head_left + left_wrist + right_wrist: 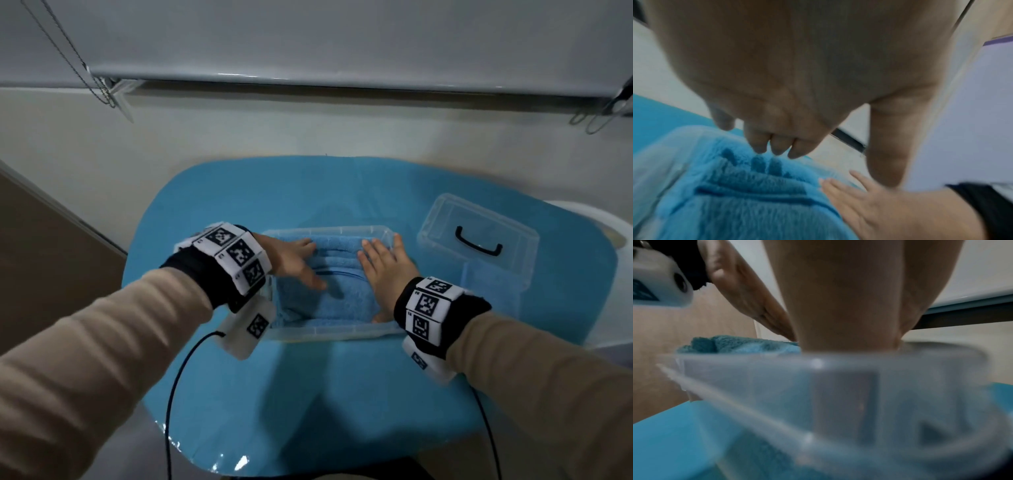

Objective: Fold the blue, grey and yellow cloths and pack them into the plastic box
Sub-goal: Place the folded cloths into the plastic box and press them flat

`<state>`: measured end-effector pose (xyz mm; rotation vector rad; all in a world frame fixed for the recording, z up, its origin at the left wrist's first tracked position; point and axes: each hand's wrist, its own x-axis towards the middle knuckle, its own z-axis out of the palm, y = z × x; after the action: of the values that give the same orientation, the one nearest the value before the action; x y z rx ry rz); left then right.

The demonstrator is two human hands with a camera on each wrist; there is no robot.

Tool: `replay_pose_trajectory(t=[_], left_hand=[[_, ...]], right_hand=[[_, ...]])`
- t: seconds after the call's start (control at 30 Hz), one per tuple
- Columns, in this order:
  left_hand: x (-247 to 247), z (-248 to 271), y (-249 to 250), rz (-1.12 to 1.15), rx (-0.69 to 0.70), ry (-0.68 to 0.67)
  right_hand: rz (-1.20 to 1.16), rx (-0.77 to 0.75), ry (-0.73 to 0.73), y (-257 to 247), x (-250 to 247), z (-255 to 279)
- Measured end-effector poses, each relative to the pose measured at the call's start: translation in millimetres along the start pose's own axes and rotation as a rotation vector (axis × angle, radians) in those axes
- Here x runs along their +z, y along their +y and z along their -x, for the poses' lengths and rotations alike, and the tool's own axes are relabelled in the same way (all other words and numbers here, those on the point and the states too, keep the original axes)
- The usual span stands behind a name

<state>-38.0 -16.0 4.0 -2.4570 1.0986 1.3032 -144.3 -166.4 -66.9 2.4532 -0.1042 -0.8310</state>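
Observation:
A folded blue cloth [337, 284] lies on top inside the clear plastic box [335, 334] at the middle of the blue table. My left hand [294, 262] hovers just over the cloth's left part with straight fingers; in the left wrist view its fingertips [774, 149] hang slightly above the cloth [735, 203]. My right hand [385, 267] lies flat on the cloth's right part, fingers straight, next to the box's right wall. The right wrist view shows the box wall [777, 386] close up and the cloth [740, 344] behind it. Grey and yellow cloths are not visible.
The clear lid [479, 240] with a black handle lies on the blue table [239, 394] to the right of the box. A white wall and a window blind's bottom rail [274, 77] are behind. Cables hang from both wrists over the table's front edge.

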Motion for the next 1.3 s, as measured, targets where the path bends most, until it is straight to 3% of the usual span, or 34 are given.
replay_pose_trajectory(t=[0.13,0.4,0.5,0.67,0.73,0.8,0.87,0.93,1.0,1.07,1.13,1.3], left_hand=[[47.8,-19.4,-9.2,-0.303,-0.029,0.184],[81.9,-42.7,-21.1,-0.480,-0.163,0.341],[70.6,-37.4,-7.7,-0.474,-0.165,0.340],[39.0,-40.6,54.5,-0.245,-0.036,0.468],[48.4,-52.7,62.4,-0.206,0.009,0.484],[59.2,-67.1,56.0,-0.267,-0.004,0.411],[60.3,-78.2,47.8,-0.324,-0.019,0.397],[58.7,-81.0,45.5,-0.344,-0.010,0.386],[60.4,-81.7,45.2,-0.362,-0.017,0.374],[65.1,-82.1,45.6,-0.378,-0.034,0.378],[67.0,-80.8,47.9,-0.373,-0.046,0.381],[64.8,-81.1,49.0,-0.364,-0.055,0.359]], right_hand=[[-0.059,-0.017,0.048,3.2,3.2,4.1],[-0.125,-0.055,0.103,8.0,5.2,10.8],[-0.149,-0.071,0.123,8.9,7.3,10.2],[-0.219,-0.102,0.183,12.4,10.3,12.3],[-0.591,-0.163,0.245,17.5,16.5,15.6],[-1.219,-0.175,0.407,21.3,24.5,24.2],[-1.631,0.086,0.717,24.0,43.6,29.2],[-1.672,0.519,0.802,33.2,76.7,29.1],[-1.561,0.905,0.637,47.5,117.2,28.2],[-1.431,1.182,0.260,55.3,155.6,34.6],[-1.487,1.257,-0.037,52.3,188.4,38.4],[-1.903,1.192,-0.107,44.9,216.9,28.7]])
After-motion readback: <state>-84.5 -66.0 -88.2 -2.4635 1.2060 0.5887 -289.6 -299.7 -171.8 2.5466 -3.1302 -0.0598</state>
